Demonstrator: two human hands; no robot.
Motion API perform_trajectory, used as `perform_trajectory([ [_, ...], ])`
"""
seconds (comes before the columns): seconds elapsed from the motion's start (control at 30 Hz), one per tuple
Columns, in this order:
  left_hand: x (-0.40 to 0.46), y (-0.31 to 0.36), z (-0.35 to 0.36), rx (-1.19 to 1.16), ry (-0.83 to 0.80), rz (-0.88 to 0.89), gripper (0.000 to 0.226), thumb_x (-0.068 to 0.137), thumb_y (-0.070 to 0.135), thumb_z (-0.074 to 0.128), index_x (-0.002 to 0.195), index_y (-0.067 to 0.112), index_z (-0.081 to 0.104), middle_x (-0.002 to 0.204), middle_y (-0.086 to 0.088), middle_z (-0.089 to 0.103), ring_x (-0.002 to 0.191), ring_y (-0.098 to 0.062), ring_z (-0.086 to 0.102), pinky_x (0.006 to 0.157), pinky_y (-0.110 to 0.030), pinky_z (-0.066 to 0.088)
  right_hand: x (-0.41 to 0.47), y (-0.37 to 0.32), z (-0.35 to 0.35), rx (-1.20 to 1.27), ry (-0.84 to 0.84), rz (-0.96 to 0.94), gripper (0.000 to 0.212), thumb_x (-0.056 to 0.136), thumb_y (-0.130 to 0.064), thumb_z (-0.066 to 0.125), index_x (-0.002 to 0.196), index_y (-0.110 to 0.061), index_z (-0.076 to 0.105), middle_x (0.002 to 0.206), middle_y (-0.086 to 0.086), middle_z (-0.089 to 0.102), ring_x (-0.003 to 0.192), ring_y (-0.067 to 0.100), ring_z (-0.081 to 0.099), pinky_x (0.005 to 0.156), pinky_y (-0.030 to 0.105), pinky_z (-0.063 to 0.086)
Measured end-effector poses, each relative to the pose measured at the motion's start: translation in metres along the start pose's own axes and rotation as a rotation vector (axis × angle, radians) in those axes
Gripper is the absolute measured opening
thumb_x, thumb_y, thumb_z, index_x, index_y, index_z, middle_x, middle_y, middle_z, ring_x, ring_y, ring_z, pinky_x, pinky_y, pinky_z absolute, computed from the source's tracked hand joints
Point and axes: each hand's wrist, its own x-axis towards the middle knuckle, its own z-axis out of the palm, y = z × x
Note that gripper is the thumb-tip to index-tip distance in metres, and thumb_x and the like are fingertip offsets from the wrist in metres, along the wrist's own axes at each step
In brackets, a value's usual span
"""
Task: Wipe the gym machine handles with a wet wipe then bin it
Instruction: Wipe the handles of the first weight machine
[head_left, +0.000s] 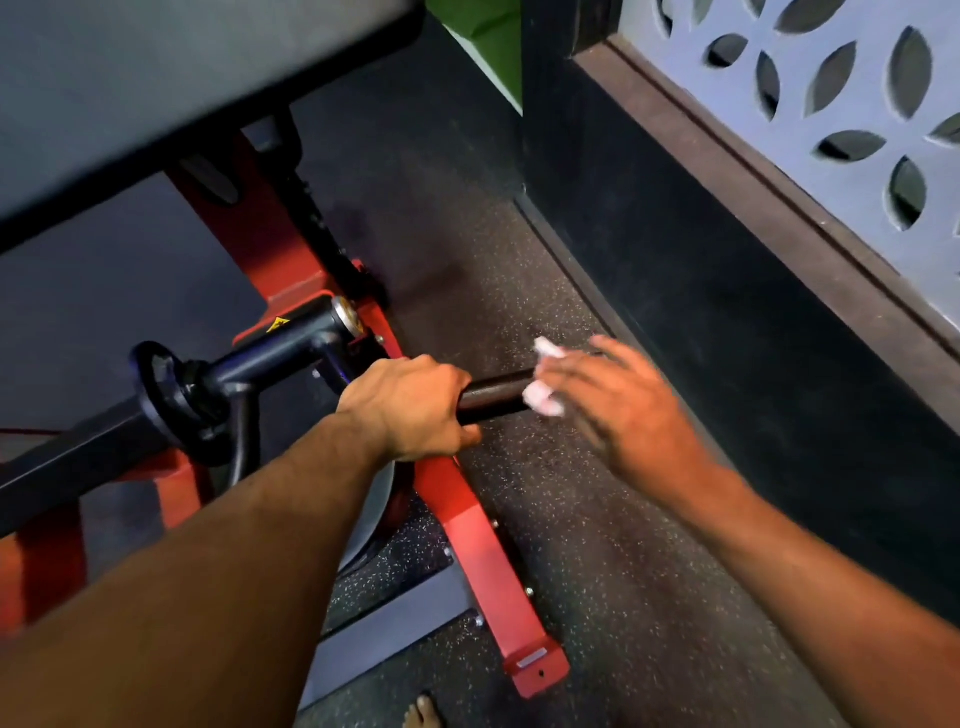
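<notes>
A dark round handle (496, 395) sticks out to the right from the black arm of a red-framed gym machine (483, 551). My left hand (410, 410) grips the handle near its inner end, fingers curled over the top. My right hand (618, 410) is blurred at the handle's outer end and holds a crumpled white wet wipe (543, 379) against the tip, with the wipe showing above and below the bar. No bin is in view.
A black weight plate (161, 395) sits on the machine's arm to the left. A grey pad (156, 88) overhangs at the top left. A dark wall base (701, 270) with a patterned screen runs along the right. Speckled rubber floor (597, 571) lies below.
</notes>
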Motion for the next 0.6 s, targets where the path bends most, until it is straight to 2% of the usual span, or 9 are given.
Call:
perform_trajectory([
  [0.07, 0.000, 0.000, -0.001, -0.007, -0.016, -0.007, 0.030, 0.077, 0.059, 0.061, 0.087, 0.031, 0.055, 0.081, 0.007, 0.063, 0.087, -0.026, 0.068, 0.069, -0.031, 0.041, 0.003, 0.009, -0.008, -0.017, -0.023, 0.151, 0.027, 0.102, -0.025, 0.057, 0.124, -0.016, 0.069, 0.125, -0.001, 0.070, 0.118, 0.015, 0.064, 0.116, 0.045, 0.035],
  [0.17, 0.000, 0.000, -0.002, -0.010, -0.013, -0.008, 0.029, 0.078, 0.058, 0.062, 0.086, 0.032, 0.054, 0.086, 0.005, 0.067, 0.087, -0.027, 0.068, 0.069, -0.031, 0.041, 0.019, -0.013, 0.003, -0.026, -0.052, 0.293, 0.028, 0.105, -0.030, 0.048, 0.116, -0.017, 0.070, 0.112, 0.000, 0.072, 0.108, 0.017, 0.066, 0.115, 0.045, 0.035],
  [0.27, 0.001, 0.001, 0.000, 0.022, 0.021, 0.003, 0.031, 0.080, 0.059, 0.061, 0.091, 0.030, 0.058, 0.094, 0.001, 0.072, 0.093, -0.030, 0.069, 0.070, -0.031, 0.041, 0.033, -0.047, 0.024, -0.042, -0.089, 0.266, 0.033, 0.105, -0.030, 0.041, 0.117, -0.014, 0.068, 0.108, 0.003, 0.070, 0.107, 0.020, 0.064, 0.117, 0.040, 0.029],
  [0.37, 0.000, 0.002, 0.000, 0.059, 0.048, 0.020, 0.038, 0.082, 0.059, 0.059, 0.100, 0.026, 0.064, 0.101, -0.003, 0.073, 0.098, -0.033, 0.069, 0.071, -0.033, 0.040, 0.027, -0.060, 0.034, -0.032, -0.067, 0.126, 0.037, 0.101, -0.023, 0.050, 0.133, -0.007, 0.061, 0.131, 0.009, 0.064, 0.127, 0.025, 0.055, 0.121, 0.043, 0.026],
  [0.43, 0.000, 0.001, 0.000, 0.051, 0.039, 0.028, 0.034, 0.082, 0.059, 0.059, 0.097, 0.028, 0.063, 0.100, -0.001, 0.073, 0.097, -0.032, 0.069, 0.070, -0.033, 0.040, 0.016, -0.051, 0.029, -0.056, -0.069, 0.055, 0.041, 0.100, -0.018, 0.056, 0.140, -0.010, 0.056, 0.143, 0.007, 0.057, 0.136, 0.023, 0.049, 0.123, 0.045, 0.023],
  [0.5, 0.001, 0.000, -0.001, 0.035, 0.019, 0.023, 0.032, 0.080, 0.060, 0.060, 0.089, 0.029, 0.058, 0.095, 0.000, 0.071, 0.094, -0.031, 0.069, 0.069, -0.032, 0.040, 0.006, -0.034, 0.023, -0.098, -0.021, 0.080, 0.038, 0.102, -0.021, 0.056, 0.139, -0.012, 0.058, 0.142, 0.004, 0.058, 0.136, 0.022, 0.049, 0.122, 0.047, 0.022],
  [0.6, 0.000, -0.001, 0.000, 0.021, 0.008, 0.016, 0.039, 0.079, 0.068, 0.058, 0.084, 0.030, 0.052, 0.087, 0.000, 0.066, 0.093, -0.031, 0.068, 0.069, -0.032, 0.041, 0.002, -0.017, 0.011, -0.096, 0.044, 0.242, 0.034, 0.104, -0.029, 0.049, 0.129, -0.012, 0.064, 0.129, 0.002, 0.066, 0.133, 0.026, 0.049, 0.122, 0.048, 0.023],
])
